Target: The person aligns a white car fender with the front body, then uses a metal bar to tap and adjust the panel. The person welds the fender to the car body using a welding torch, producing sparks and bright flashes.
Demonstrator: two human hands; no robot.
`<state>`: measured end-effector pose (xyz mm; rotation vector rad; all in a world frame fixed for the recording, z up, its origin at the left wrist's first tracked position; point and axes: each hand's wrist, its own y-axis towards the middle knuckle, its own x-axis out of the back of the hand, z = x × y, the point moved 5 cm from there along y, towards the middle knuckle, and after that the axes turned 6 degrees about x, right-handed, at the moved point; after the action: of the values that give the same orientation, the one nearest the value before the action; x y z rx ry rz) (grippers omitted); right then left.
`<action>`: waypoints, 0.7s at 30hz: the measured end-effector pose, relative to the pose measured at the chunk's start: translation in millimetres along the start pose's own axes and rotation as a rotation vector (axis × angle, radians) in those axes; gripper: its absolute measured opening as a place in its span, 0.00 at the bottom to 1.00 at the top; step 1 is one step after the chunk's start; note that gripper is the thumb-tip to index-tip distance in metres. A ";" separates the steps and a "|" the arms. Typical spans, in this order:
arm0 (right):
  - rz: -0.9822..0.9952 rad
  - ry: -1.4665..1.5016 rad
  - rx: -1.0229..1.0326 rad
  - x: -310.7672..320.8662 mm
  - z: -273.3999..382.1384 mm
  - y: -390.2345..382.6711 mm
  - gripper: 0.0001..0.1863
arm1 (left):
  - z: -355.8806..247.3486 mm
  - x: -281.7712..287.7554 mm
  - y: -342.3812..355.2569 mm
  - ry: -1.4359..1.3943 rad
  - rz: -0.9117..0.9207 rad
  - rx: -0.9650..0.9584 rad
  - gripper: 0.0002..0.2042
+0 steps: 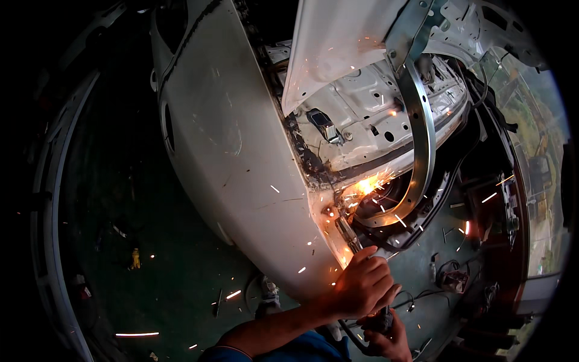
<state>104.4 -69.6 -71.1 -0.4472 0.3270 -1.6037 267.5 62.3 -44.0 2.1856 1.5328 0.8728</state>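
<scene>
My left hand [365, 286] is closed around the front of a slim power tool [348, 234] with a narrow metal nose. Lower down, my right hand [389, 339] grips its dark rear body. The tool's tip meets the corner edge of a white car body [241, 163], where bright orange sparks [366, 186] burst out and scatter. Glare hides the exact contact point. A dark hose [356, 338] runs beside my hands. Just right of the sparks curves a bare metal arm [425, 133] with holes in it.
A white panel [338, 54] stands over the car's opening, with a holed inner panel [362, 114] behind it. Cables [422, 294] and a box-like object [453, 279] lie on the green floor at right. A yellow item [135, 259] lies at left, beside a long metal frame [51, 229].
</scene>
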 end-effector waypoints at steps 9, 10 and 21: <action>-0.020 0.029 0.075 -10.5 19.1 7.8 0.17 | 2.6 -2.8 -1.4 0.055 -0.067 0.024 0.10; -0.009 0.018 0.072 -9.5 17.3 7.9 0.17 | 2.9 -3.2 -1.3 0.056 -0.064 0.029 0.10; 0.011 -0.017 0.062 -10.0 26.3 8.3 0.17 | 4.3 -3.5 -1.4 0.040 -0.077 0.039 0.10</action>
<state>124.5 -58.9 -52.7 -0.4105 0.2658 -1.5936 268.5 59.9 -49.2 2.1320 1.6544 0.8746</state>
